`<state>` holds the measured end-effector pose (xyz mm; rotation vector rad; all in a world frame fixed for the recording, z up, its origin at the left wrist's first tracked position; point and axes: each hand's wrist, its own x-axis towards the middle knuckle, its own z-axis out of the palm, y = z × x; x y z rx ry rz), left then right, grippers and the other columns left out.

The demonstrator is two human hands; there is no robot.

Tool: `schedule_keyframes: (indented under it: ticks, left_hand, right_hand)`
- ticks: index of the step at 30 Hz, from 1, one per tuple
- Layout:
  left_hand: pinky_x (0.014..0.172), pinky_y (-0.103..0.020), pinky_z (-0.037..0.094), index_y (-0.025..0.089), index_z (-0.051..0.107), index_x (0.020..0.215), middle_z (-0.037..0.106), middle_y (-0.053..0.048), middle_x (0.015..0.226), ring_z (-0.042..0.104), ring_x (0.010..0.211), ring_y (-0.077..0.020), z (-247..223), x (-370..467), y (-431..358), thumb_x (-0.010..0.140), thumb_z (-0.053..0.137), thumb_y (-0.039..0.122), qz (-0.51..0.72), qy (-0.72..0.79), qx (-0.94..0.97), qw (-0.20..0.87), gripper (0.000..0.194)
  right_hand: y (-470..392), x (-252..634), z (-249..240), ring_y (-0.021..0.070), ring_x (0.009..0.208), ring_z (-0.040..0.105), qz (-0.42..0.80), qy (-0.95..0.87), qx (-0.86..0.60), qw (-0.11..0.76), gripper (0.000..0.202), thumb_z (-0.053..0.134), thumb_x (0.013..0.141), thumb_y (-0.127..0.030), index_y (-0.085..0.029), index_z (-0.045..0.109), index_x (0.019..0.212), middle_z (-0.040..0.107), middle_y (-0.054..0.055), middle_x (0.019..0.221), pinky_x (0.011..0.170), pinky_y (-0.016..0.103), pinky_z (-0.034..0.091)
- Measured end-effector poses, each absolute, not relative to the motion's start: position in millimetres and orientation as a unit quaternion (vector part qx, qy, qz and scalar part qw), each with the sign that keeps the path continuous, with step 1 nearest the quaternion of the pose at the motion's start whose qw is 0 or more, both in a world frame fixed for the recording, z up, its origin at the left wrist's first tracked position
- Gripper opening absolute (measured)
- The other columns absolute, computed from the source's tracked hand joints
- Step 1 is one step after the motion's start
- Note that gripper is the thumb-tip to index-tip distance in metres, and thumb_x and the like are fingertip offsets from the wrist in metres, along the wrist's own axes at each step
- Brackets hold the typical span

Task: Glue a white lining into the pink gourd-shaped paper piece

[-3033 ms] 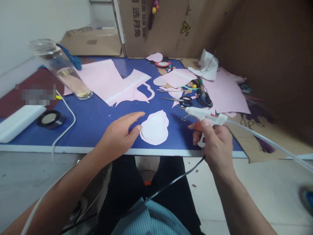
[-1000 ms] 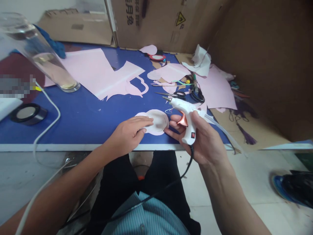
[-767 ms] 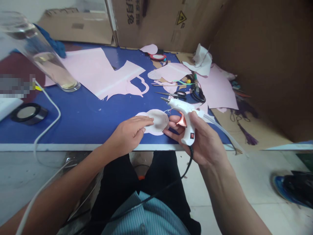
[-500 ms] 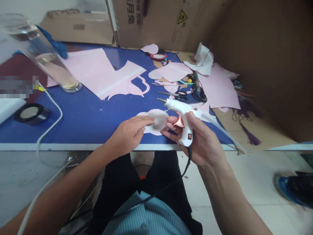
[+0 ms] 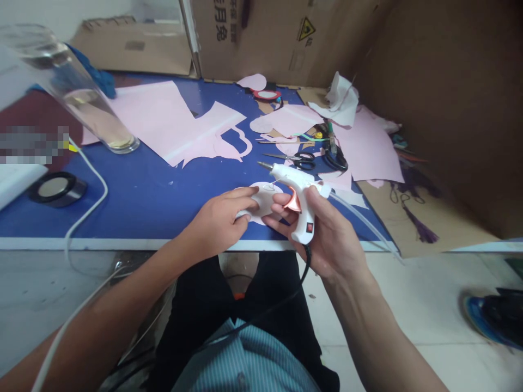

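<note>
My right hand (image 5: 333, 239) is wrapped round a white hot glue gun (image 5: 292, 179), with fingers at its orange trigger and its metal nozzle pointing left. A clear glue stick (image 5: 363, 223) sticks out behind it, and a black cord runs down from the handle. Beneath the gun lies a pale paper cutout (image 5: 267, 198) with a scalloped edge, near the table's front edge. A thin strand, perhaps glue, shows over it. My left hand (image 5: 218, 223) grips the cutout's left side between thumb and fingers. Part of the cutout is hidden by both hands.
Black-handled scissors (image 5: 302, 159) lie beyond the gun among pink paper scraps (image 5: 290, 120). Large pink sheets (image 5: 151, 120) spread left. A tall glass of liquid (image 5: 98, 117) and a tape roll (image 5: 57, 189) stand left. Cardboard (image 5: 261, 38) walls the back; a purple tassel (image 5: 420, 226) lies right.
The glue gun and my right hand have shifted slightly left. My left hand's fingers have moved a little over the cutout, still holding it.
</note>
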<state>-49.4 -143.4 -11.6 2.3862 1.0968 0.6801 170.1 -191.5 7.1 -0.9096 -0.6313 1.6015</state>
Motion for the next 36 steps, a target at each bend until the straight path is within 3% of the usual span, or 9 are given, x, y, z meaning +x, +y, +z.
schedule_keyframes:
  ticks: [6,17,28,36]
  left_hand:
    - [0.123,-0.047,0.052,0.024,0.081,0.115,0.074,-0.007,0.150,0.067,0.142,-0.0295,-11,-35,-149,0.096,0.064,0.016,0.259,0.414,0.851,0.191,0.027]
    - [0.115,-0.050,0.056,0.024,0.081,0.096,0.078,-0.006,0.141,0.072,0.130,-0.0302,-11,-25,-149,0.097,0.060,0.013,0.256,0.453,0.835,0.177,0.024]
    - [0.117,-0.043,0.057,0.025,0.085,0.104,0.079,-0.001,0.139,0.075,0.130,-0.0250,-8,-45,-130,0.092,0.051,0.010,0.273,0.436,0.807,0.289,0.039]
    - [0.121,-0.045,0.056,0.028,0.085,0.109,0.079,-0.001,0.140,0.072,0.136,-0.0258,-6,-45,-131,0.091,0.055,0.011,0.266,0.412,0.826,0.279,0.039]
  right_hand:
    - [-192,168,3,0.0256,0.105,0.083,0.674,-0.271,-0.382,0.571,0.033,0.077,0.099,-0.057,-0.026,0.082,0.108,0.086,0.006,0.113,0.099,0.044,0.068]
    - [-191,166,1,0.0234,0.101,0.083,0.676,-0.258,-0.371,0.582,0.035,0.079,0.098,-0.057,-0.024,0.082,0.108,0.086,0.006,0.112,0.096,0.039,0.069]
    - [-188,164,5,0.0253,0.105,0.084,0.683,-0.276,-0.371,0.565,0.035,0.081,0.096,-0.059,-0.025,0.081,0.104,0.086,0.006,0.113,0.096,0.040,0.070]
    - [-187,156,2,0.0248,0.103,0.084,0.694,-0.259,-0.363,0.565,0.035,0.079,0.096,-0.059,-0.026,0.082,0.109,0.087,0.006,0.115,0.094,0.038,0.071]
